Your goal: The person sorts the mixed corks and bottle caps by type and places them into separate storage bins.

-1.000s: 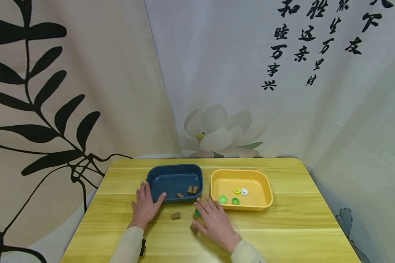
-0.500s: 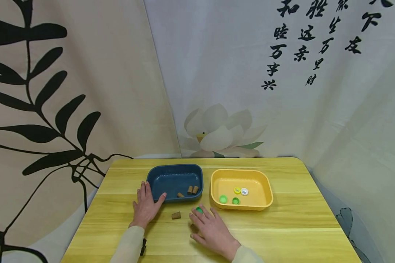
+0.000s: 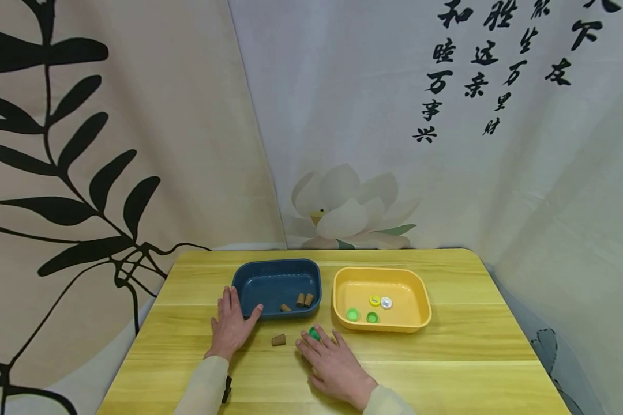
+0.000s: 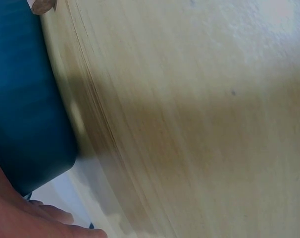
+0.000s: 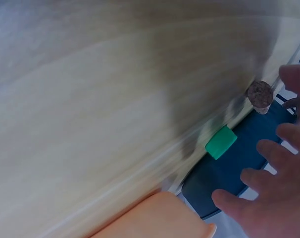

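Right hand [image 3: 337,364] is lying flat with fingers spread on the tabletop [image 3: 446,357], fingertips just beside the green cap [image 3: 314,333]. We are judging the cap light, rigid and slippery; we are advising a pinch across its rim. Left hand [image 3: 232,325] is resting open against the blue tray [image 3: 249,276].

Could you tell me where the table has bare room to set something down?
The table is bare right of the yellow tray and along its far edge. It is crowded between the hands, around the cork and green cap.
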Motion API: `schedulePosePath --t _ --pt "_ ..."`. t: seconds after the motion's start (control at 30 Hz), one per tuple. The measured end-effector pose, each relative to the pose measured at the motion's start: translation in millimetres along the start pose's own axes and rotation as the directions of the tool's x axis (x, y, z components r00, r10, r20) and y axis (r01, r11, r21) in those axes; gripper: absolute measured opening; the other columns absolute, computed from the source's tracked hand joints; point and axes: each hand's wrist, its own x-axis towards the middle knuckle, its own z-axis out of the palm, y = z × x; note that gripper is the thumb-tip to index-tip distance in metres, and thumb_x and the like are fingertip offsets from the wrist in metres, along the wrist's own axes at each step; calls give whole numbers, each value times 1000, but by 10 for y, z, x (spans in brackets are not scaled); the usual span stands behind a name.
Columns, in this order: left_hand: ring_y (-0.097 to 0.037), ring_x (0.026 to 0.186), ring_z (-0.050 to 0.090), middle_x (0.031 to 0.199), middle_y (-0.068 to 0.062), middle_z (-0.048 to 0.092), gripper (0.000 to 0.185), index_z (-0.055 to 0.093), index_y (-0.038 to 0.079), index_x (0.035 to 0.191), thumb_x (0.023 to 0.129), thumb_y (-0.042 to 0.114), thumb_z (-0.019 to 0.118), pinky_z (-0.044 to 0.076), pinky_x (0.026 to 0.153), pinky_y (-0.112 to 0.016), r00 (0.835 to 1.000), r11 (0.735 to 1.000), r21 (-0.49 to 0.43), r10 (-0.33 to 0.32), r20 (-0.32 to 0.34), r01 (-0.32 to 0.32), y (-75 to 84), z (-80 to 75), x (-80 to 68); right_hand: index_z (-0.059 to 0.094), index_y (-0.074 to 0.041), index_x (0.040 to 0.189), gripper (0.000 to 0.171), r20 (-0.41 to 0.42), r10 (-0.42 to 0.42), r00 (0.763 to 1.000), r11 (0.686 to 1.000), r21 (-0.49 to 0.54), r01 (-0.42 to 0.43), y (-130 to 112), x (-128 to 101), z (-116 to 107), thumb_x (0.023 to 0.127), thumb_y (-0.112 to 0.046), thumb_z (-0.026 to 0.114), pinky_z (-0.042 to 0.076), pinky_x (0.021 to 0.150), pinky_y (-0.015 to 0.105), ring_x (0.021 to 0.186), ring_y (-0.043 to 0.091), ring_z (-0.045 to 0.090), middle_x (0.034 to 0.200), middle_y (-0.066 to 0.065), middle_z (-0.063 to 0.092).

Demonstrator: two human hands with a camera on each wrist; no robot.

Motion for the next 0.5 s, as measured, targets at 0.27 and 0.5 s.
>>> schedulePosePath --t 0.27,0.5 --pt "-54 153 9 171 -26 0 107 7 -5 164 99 68 51 16 108 -84 1000 1000 -8 -2 -11 1 3 11 -3 65 -29 141 42 -23 -41 999 998 -51 39 -1 -13 19 99 -36 69 46 104 63 144 34 47 153 -1 55" --pt "-51 154 8 171 -23 -5 107 2 -3 164 100 69 49 15 110 -83 1000 1000 -5 -14 12 14 -18 18 5 72 -28 125 30 -79 -56 995 996 -70 50 7 -31 20 96 -20 71 50 101 62 138 34 53 143 -2 63"
